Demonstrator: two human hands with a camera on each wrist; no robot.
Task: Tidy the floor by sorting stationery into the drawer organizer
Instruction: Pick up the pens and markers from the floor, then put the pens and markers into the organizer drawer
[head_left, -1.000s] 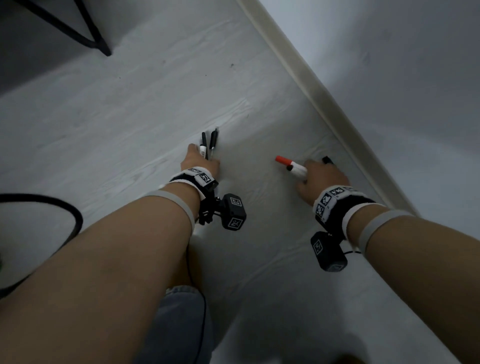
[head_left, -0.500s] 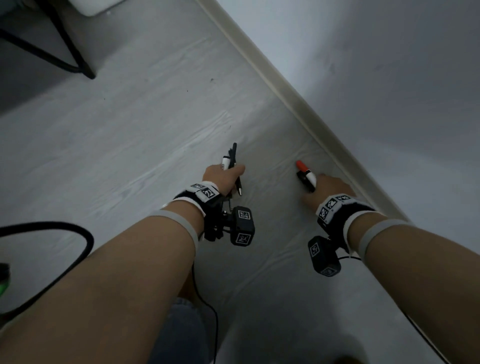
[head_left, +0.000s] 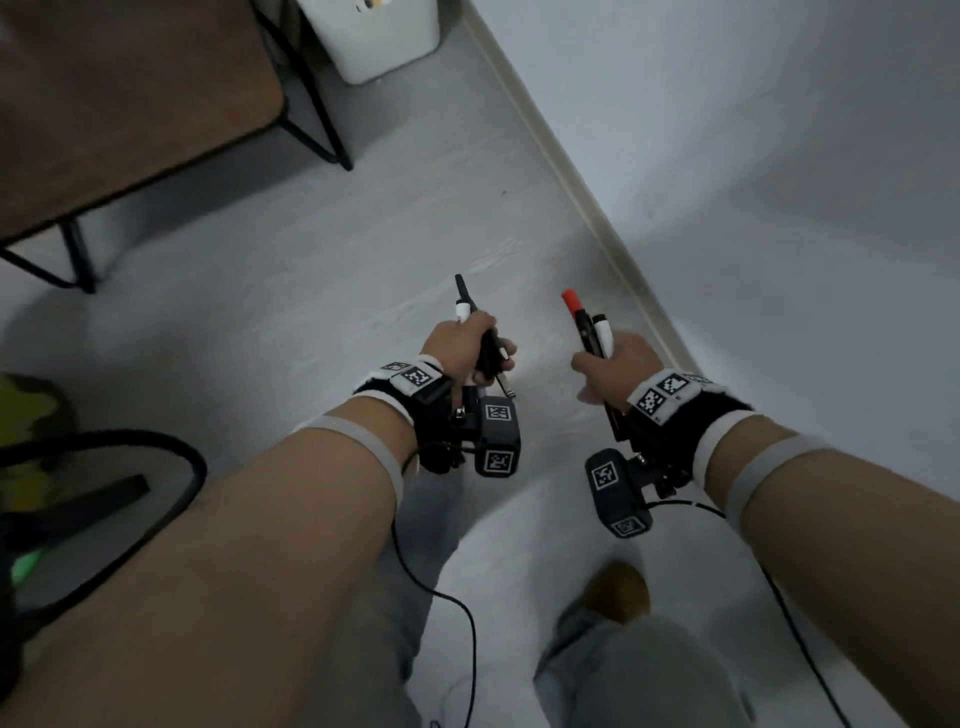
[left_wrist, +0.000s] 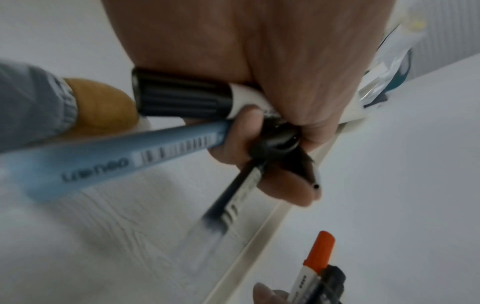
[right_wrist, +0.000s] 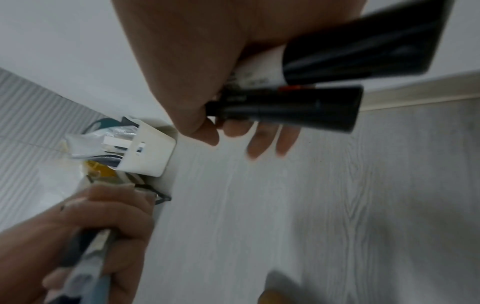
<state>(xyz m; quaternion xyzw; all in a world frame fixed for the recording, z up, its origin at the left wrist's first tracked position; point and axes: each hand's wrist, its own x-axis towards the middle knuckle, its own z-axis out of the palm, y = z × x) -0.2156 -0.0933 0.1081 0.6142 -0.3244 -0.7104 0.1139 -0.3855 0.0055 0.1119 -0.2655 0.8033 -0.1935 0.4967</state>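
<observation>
Stationery fills both fists, lifted clear of the floor. The left hand is curled tight round a loose bundle: a white marker with a black ribbed cap, a pale blue pen just below it in the grip, and a clear pen with a black clip slanting out past the fingertips. The right hand is closed on an orange-capped marker, a slim black pen alongside it, and a black-capped white marker on the wall side of the fist.

The likely trouble, as I judge it, is a slip. The left bundle is splayed rather than parallel, so the clear pen, held mostly at its upper end, could slide out if the hand tilts or eases. The right fist carries three barrels with two fingers looking only loosely wrapped.

Readable writing is scant: the blue pen bears a barcode and a word ending in "neo"; the rest is blurred. Print on the white barrels is illegible.

Beyond the hands stand a table and a white bin. The drawer organizer is not identifiable in any view.
</observation>
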